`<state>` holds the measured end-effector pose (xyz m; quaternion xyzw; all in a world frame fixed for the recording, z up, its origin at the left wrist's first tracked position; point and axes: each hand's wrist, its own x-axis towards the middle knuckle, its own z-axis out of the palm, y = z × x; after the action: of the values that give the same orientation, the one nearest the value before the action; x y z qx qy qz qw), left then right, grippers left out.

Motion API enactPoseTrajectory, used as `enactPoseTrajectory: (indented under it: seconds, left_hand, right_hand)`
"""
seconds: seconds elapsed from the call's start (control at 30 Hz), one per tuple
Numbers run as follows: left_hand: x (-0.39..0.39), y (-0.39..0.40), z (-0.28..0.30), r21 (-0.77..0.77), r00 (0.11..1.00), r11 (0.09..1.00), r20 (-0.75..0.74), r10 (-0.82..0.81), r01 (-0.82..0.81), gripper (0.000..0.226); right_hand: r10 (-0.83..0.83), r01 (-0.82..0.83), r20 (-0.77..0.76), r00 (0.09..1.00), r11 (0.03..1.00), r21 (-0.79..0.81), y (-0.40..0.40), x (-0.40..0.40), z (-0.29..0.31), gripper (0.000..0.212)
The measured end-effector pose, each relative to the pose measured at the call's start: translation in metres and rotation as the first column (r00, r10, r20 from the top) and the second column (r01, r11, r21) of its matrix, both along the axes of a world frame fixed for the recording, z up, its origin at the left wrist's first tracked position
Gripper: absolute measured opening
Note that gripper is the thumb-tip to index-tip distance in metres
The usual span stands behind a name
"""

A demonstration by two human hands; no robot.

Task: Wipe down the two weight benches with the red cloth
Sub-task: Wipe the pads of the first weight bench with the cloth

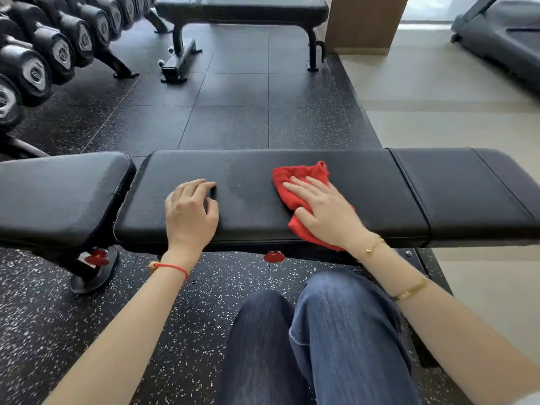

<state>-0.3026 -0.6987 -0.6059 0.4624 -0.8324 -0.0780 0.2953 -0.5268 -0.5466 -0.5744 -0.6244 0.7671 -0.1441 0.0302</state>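
Observation:
A black padded weight bench [248,173] runs across the view right in front of me. The red cloth [295,176] lies crumpled on its long middle pad, right of centre. My right hand [324,211] presses flat on the cloth with straight fingers. My left hand [190,209] rests on the bare pad to the left, fingers loosely bent, holding nothing. A second black bench [257,8] stands farther back on the dark floor.
A rack of black dumbbells [43,54] lines the left side. A treadmill [502,39] sits at the far right on the pale floor, beside a wooden column [362,21]. Dark speckled rubber tiles [233,112] separate the two benches. My knees in blue jeans are below the bench.

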Motion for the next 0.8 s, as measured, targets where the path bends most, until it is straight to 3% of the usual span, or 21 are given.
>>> enactPoseTrajectory:
  seconds: [0.1, 0.2, 0.27, 0.4, 0.53, 0.63, 0.8]
  left_hand:
    - [0.0, 0.001, -0.001, 0.0, 1.0, 1.0, -0.005, -0.001, 0.001, 0.033]
    - [-0.002, 0.003, 0.0, 0.002, 1.0, 1.0, -0.001, 0.006, -0.006, 0.034]
    - [-0.004, 0.005, 0.001, 0.006, 1.0, 1.0, 0.011, 0.013, -0.013, 0.034]
    - [-0.006, 0.005, 0.004, 0.023, 0.999, 0.999, 0.037, 0.022, -0.023, 0.034]
    - [-0.018, 0.014, 0.012, 0.082, 0.998, 0.997, -0.062, -0.008, 0.013, 0.027]
    - [-0.039, 0.031, 0.016, 0.055, 0.991, 0.991, -0.067, -0.114, 0.118, 0.027]
    - [-0.067, 0.043, 0.016, 0.075, 0.985, 0.982, -0.037, -0.168, 0.171, 0.029]
  right_hand:
    - [-0.187, 0.187, -0.012, 0.982, 0.982, -0.002, 0.024, -0.044, -0.001, 0.054]
    - [-0.422, 0.422, 0.004, 0.907, 0.907, 0.013, 0.028, -0.074, 0.001, 0.052]
    - [-0.495, 0.495, -0.01, 0.869, 0.869, 0.001, 0.014, -0.071, 0.001, 0.052]
    - [-0.31, 0.312, -0.044, 0.95, 0.95, 0.021, -0.006, -0.033, 0.001, 0.053]
    - [-0.092, 0.092, -0.001, 0.996, 0.996, 0.018, 0.016, -0.012, 0.001, 0.055]
    - [-0.126, 0.126, 0.003, 0.992, 0.992, -0.015, 0.044, -0.022, 0.001, 0.06]
    - [-0.34, 0.34, 0.004, 0.94, 0.94, -0.018, 0.062, -0.071, -0.002, 0.052]
